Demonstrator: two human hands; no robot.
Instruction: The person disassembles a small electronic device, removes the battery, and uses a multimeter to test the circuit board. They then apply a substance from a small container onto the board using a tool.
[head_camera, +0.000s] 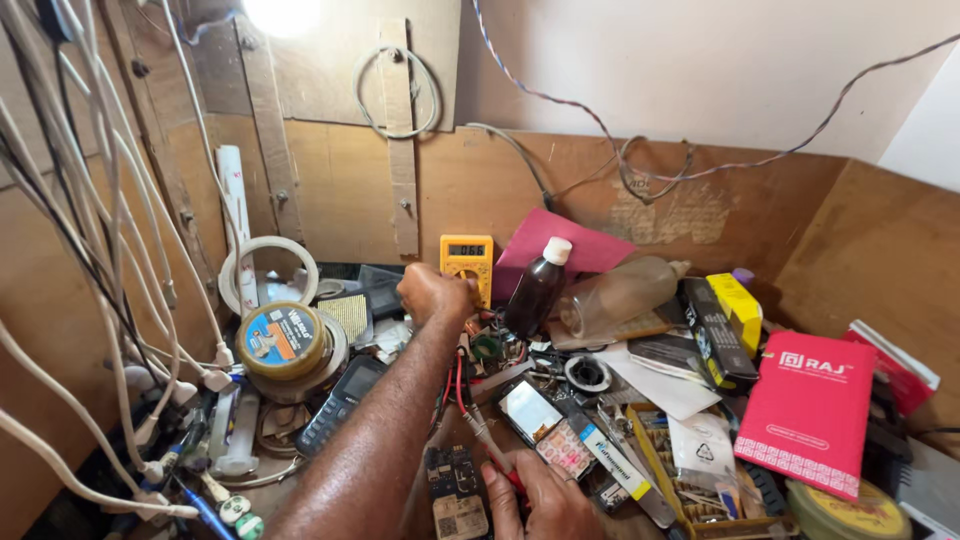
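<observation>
multimeter sat under my left hand, fingers closed on its dial, while my right hand pinched the red probe, which looked likely to slip onto the circuit board.

**Clutter across the workbench**

A dark brown bottle stands beside a toppled clear bottle. A red box lies at right, a tape roll at left, white cables hanging nearby.
</observation>
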